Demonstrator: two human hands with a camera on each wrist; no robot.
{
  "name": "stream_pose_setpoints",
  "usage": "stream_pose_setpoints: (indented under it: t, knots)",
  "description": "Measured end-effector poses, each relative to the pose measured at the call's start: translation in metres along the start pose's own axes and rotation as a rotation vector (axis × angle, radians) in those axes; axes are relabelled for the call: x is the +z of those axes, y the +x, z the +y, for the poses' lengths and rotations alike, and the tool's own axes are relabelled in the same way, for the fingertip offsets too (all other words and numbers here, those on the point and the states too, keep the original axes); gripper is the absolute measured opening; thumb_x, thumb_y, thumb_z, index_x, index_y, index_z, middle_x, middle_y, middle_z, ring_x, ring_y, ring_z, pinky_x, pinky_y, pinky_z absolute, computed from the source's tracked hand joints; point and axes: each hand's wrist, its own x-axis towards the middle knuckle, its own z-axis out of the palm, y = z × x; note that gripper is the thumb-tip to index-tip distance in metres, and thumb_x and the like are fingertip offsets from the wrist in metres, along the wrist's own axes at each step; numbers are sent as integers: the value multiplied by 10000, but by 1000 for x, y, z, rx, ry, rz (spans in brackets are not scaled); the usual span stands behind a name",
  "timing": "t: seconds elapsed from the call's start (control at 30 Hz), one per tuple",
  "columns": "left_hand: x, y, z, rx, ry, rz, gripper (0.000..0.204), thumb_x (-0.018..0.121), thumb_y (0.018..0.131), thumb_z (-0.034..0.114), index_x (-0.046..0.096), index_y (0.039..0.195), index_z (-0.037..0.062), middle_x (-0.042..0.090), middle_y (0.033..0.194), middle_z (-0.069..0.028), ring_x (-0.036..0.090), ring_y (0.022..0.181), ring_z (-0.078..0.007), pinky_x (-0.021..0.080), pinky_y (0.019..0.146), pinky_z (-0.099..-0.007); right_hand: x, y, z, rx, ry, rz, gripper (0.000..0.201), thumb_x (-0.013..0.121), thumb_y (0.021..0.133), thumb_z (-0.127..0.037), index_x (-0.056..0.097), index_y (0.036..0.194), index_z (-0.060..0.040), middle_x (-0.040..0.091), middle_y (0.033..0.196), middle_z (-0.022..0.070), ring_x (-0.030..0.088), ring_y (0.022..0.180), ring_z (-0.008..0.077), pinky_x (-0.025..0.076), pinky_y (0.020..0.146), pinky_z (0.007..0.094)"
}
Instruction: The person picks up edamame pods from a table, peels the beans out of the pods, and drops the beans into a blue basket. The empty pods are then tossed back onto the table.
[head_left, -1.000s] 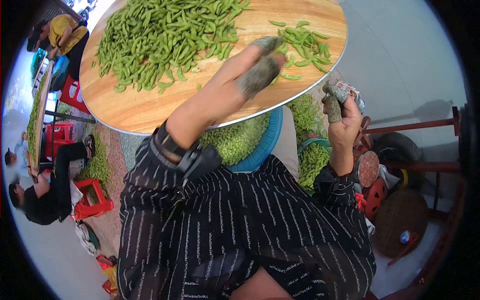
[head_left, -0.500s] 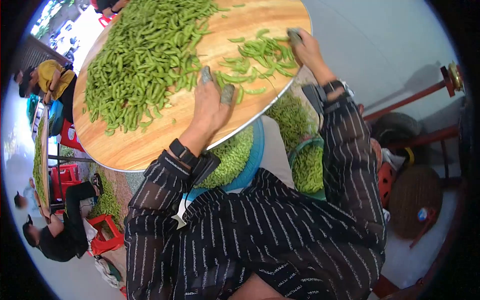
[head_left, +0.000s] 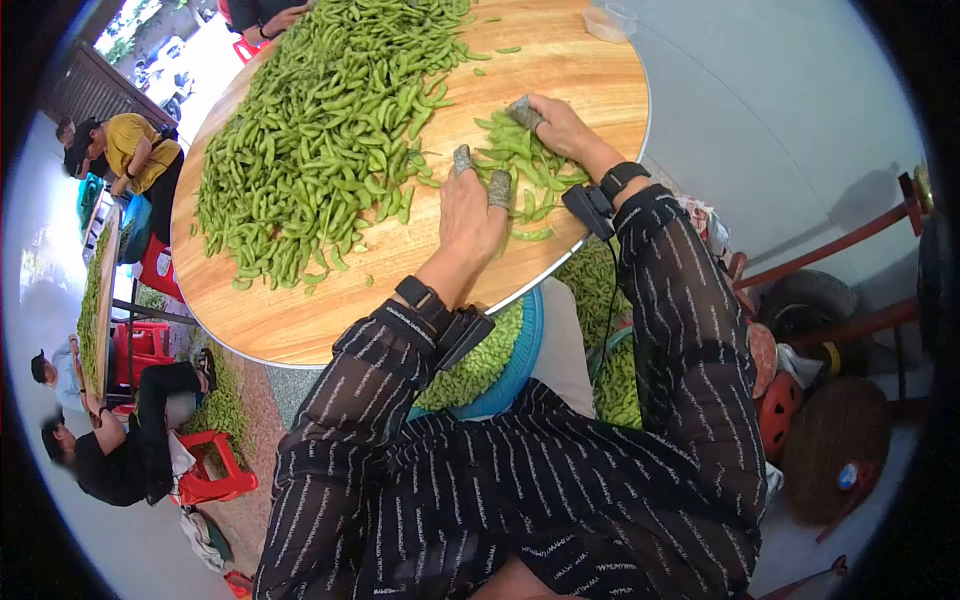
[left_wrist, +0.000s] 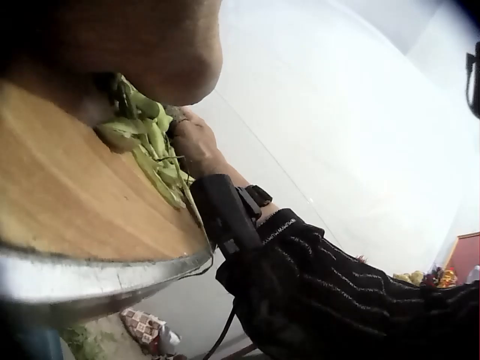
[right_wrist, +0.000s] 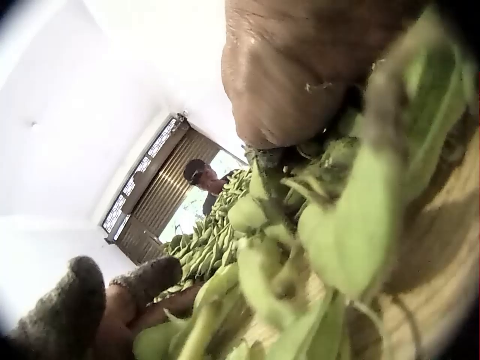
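Note:
Green soybean pods point(head_left: 520, 160) form a small cluster near the edge of a round wooden tabletop point(head_left: 400, 260). My left hand point(head_left: 472, 215) lies at the cluster's left side, its grey-covered thumb and finger extended in the head view. From the far right, my right hand point(head_left: 563, 128) reaches over the same pods, with a grey covering on its fingers point(head_left: 525, 112). The right wrist view shows pods point(right_wrist: 352, 210) close under that hand, opposite the left hand's covered fingers point(right_wrist: 67, 307). Part of the right fingers is hidden. A much larger pod heap point(head_left: 330, 140) covers the tabletop's left side.
A blue basin point(head_left: 530, 345) of shelled beans sits below the table edge, by my lap. A clear plastic container point(head_left: 610, 22) stands at the far rim. People sit at another table on the left, near red stools point(head_left: 215, 470). Dark red metal bars point(head_left: 830, 240) stand at right.
My right hand has come from off the table's right edge to the small pod cluster. My left hand has drawn back to the cluster's left side. The pods lie bunched closer together.

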Motion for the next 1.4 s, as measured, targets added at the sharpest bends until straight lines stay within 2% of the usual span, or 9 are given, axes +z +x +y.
stream_pose_setpoints:
  t: [0.23,0.4,0.53,0.6,0.87,0.97,1.1,1.3,1.4]
  knots:
    - [7,10,0,-51,-18,-79,430,410,818,280,396,1043,-87,427,1051,-283,398,992,-403,303,863,-447,20,-15,-46,-5,360,-212,168,427,749,-31,512,891,-11,563,790,106,499,721,171,404,676,292]
    - [26,-29,24,178,-210,37,392,485,658,112,405,996,-71,439,1000,-287,399,955,-418,320,841,-453,-10,-68,-73,-13,164,-192,159,441,769,-86,485,889,10,535,780,162,514,730,229,404,674,317]
    - [52,-85,62,216,-304,-14,467,515,734,178,348,1125,-15,408,1047,-245,395,978,-381,325,844,-419,-59,-142,-111,112,28,-180,188,446,789,-91,496,937,14,556,855,158,529,785,285,412,703,320]
    - [58,-109,78,209,-607,-438,523,554,683,152,345,1130,-19,413,1067,-245,385,1003,-399,298,869,-443,-86,-190,-105,212,-116,-214,166,474,789,-89,514,917,7,556,842,175,533,774,300,413,690,330]
    - [-21,-103,81,686,-308,-543,307,605,611,110,531,893,13,501,1008,-155,486,929,-301,358,807,-418,-113,-299,-100,556,-604,-34,182,472,691,14,487,872,25,505,785,261,481,786,432,405,658,413]
    - [-84,-60,46,741,-388,-263,239,584,682,123,528,883,6,536,925,-150,510,853,-307,411,712,-384,-111,-275,-97,573,-589,41,194,469,681,21,485,874,37,497,764,269,465,761,444,401,652,410]
    - [-159,-16,-15,367,133,70,440,623,686,204,479,1076,62,451,1136,-164,427,1035,-318,325,869,-446,-75,-190,-97,450,-74,199,71,466,769,-27,503,811,17,521,654,125,518,600,226,397,555,303]
    - [-171,-8,-89,13,537,-199,633,639,687,286,366,1236,131,178,1362,-127,161,1259,-289,134,974,-566,5,-36,-119,240,261,31,76,529,773,-81,514,790,-7,516,650,49,463,589,127,394,556,254]
    - [-170,-7,-117,78,474,-76,513,586,745,276,416,1204,122,281,1318,-124,226,1233,-292,190,973,-515,36,24,-107,75,70,-3,95,513,779,-105,519,806,-15,532,688,67,500,662,156,406,601,285]
